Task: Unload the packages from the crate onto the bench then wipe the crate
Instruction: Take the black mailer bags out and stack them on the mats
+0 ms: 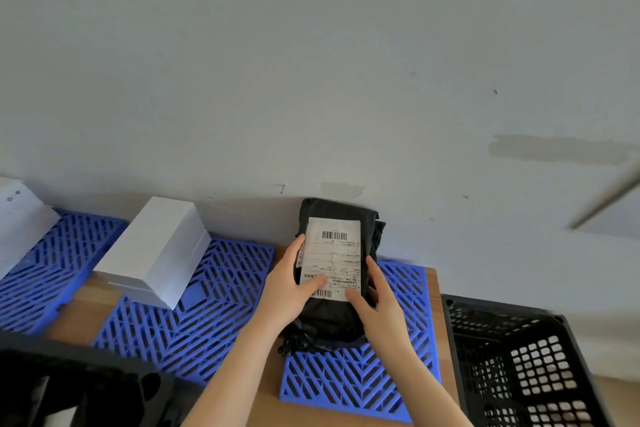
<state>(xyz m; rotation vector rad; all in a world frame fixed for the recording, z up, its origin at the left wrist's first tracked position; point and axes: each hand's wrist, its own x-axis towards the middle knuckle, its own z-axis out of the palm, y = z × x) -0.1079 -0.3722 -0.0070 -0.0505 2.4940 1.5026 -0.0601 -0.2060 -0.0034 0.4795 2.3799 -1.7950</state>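
2 hands hold 1 black package (330,322) over the right end of the wooden bench (78,310). The package is a soft black bag with a white label (334,253) on top, and the label has bar codes on it (the small words are too blurry to read).

The left hand (289,282) grips the package's left side. Its thumb lies flat across the label and 1 finger points up along the edge. The other fingers are hidden behind the bag. The right hand (375,305) grips the right side, with its thumb on the label's bottom corner and its fingers curled along the bag's edge.

The low end of the package is just over a blue mat (356,381) full of slanted holes. I cannot tell if the bag touches the mat or hangs a little above it. The top end is close to the grey wall (311,62).

The black crate (540,371) stands just to the right of the bench. Its sides have many small holes. The picture cuts it off at the right and bottom.

A white box (156,253) sits to the left on another blue mat. A second white box (20,218) is cut off at the left edge. A dark shape (86,378) in the bottom left corner is hard to make out.
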